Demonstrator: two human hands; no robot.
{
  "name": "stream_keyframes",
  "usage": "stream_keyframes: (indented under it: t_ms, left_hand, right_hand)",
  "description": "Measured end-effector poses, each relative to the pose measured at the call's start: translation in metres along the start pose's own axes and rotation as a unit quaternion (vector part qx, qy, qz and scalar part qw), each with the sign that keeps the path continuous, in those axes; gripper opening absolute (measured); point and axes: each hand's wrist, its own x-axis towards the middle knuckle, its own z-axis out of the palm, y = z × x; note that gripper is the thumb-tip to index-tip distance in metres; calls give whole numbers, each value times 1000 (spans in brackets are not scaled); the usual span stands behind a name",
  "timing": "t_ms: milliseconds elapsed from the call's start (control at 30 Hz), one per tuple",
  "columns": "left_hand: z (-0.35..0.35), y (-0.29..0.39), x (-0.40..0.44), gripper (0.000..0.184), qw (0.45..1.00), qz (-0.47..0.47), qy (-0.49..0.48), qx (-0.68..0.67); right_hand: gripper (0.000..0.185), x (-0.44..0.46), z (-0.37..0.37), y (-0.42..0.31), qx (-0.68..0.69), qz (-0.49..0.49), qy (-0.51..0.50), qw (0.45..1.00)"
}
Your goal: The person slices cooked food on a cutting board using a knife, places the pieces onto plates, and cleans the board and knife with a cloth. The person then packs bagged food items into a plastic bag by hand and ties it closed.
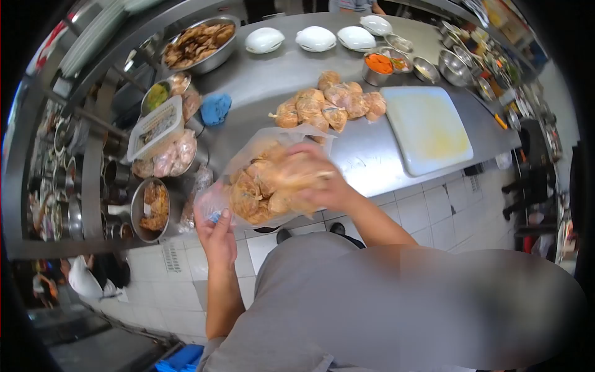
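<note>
My left hand [218,239] grips the near left edge of a large clear plastic bag [234,162], thumb on top. Inside lie several small knotted bags of orange-brown food [246,193]. My right hand [334,188], partly blurred by motion, has its fingers round another small knotted bag of food [297,170] at the right side of the large bag. Beyond, on the steel table [266,80], a pile of similar small bags [310,105] rests beside a white cutting board [427,127]. What the food is, I cannot tell.
Bowls of meat [152,208] and a white plastic basket [155,130] stand at the left, near a blue cloth [215,109]. A large bowl of browned pieces [198,46], white dishes [264,40] and a container of orange food [379,65] line the back. A knife [496,118] lies far right.
</note>
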Motion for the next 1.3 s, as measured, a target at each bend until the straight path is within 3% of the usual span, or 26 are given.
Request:
stream_keyframes:
  t_ms: [67,100,133,167,200,233,300,333,400,433,467,500,533,600,633,700,767,800,833,900,967,1033,1100,1167,1300]
  left_hand:
    - [-7,-2,0,56,999,11,39,0]
    - [-9,-2,1,56,1000,9,22,-4]
    - [-13,-4,2,56,1000,7,18,-8]
    - [-19,-4,0,55,1000,1,20,-9]
    - [-23,-2,1,55,1000,0,14,-12]
    - [-25,0,3,54,1000,0,11,-21]
    - [-41,-3,2,52,999,-12,0,-31]
    - [-54,-12,9,50,1000,-6,-9,-21]
    - [-54,-18,21,48,999,-6,-39,-15]
    - [-44,-10,24,47,996,-42,-64,38]
    - [-32,-4,28,46,989,-72,-89,91]
    - [-17,-3,32,46,987,-74,-109,90]
    - [1,-2,36,42,988,-90,-98,76]
    - [28,-4,44,37,987,-103,-105,61]
    - [38,-5,46,34,984,-133,-106,57]
    - [69,-10,55,31,977,-163,-130,47]
    - [98,-9,66,16,973,-122,-186,69]
    - [117,-3,75,12,970,-131,-197,48]
    - [135,8,81,12,968,-127,-211,46]
    - [169,35,89,12,970,-78,-229,-27]
    - [184,64,102,19,967,-50,-243,-64]
    - [199,91,93,26,964,-21,-247,-98]
    - [212,101,71,33,985,17,-131,-112]
    - [184,66,87,31,985,7,-144,-98]
    - [156,-7,97,22,997,-36,-59,46]
  right_hand:
    - [46,7,35,20,-118,109,-54,986]
    - [46,4,46,33,-130,108,-40,985]
    - [48,-2,56,46,-323,96,-46,940]
    - [51,-6,65,52,-498,86,-53,861]
    - [52,-4,64,41,-412,88,-12,907]
    - [52,-4,57,38,-419,88,-11,904]
    - [46,-13,47,29,-510,42,162,844]
    - [46,-10,40,31,-519,47,170,836]
    - [38,-3,20,46,-578,101,399,705]
    - [38,-10,5,67,-585,105,411,691]
    - [38,-23,-13,101,-287,289,417,812]
    - [39,-38,-27,128,56,423,368,826]
    - [39,-52,-32,146,51,416,386,822]
    - [41,-68,-39,164,202,358,410,814]
    - [41,-61,-37,128,197,348,424,812]
    - [64,-32,-40,12,336,495,365,713]
    - [66,-33,-74,12,132,584,171,782]
    - [66,-20,-93,-5,-34,561,46,826]
    - [66,-1,-111,-25,-201,515,-83,829]
    - [60,36,-145,-44,-205,512,66,831]
    - [52,52,-163,-69,24,335,248,909]
    - [48,66,-156,-109,86,285,277,914]
    - [45,63,-152,-118,148,247,303,908]
    - [44,49,-160,-119,130,209,330,911]
    - [35,-41,-156,-97,110,252,327,904]
